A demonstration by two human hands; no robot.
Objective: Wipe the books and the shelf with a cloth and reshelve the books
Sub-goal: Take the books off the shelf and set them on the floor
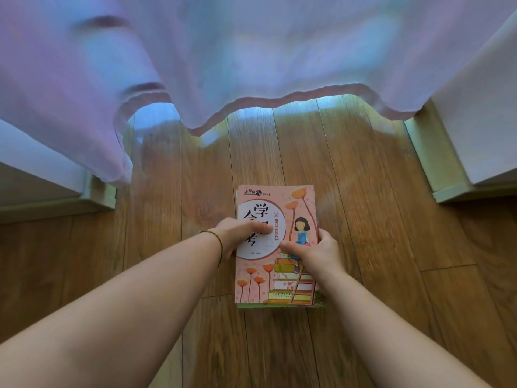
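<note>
Two hands are clamped on a small stack of books [275, 247] lying flat on the wooden plank floor [377, 191]: left hand [237, 236] grips the left edge, thumb across the glossy pink illustrated cover; right hand [316, 250] grips the right edge. A green edge of a lower book is seen underneath. A thin bracelet [216, 245] is worn on the left wrist. Sheer lilac curtain [251, 65] hangs beyond, wavy hem near the floor. White walls with pale skirting boards [430, 161] flank both sides.

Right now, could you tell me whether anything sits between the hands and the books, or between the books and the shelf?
Nothing: the left hand and right hand already hold the books on the floor. The shelf is out of view, so that path cannot be judged.
</note>
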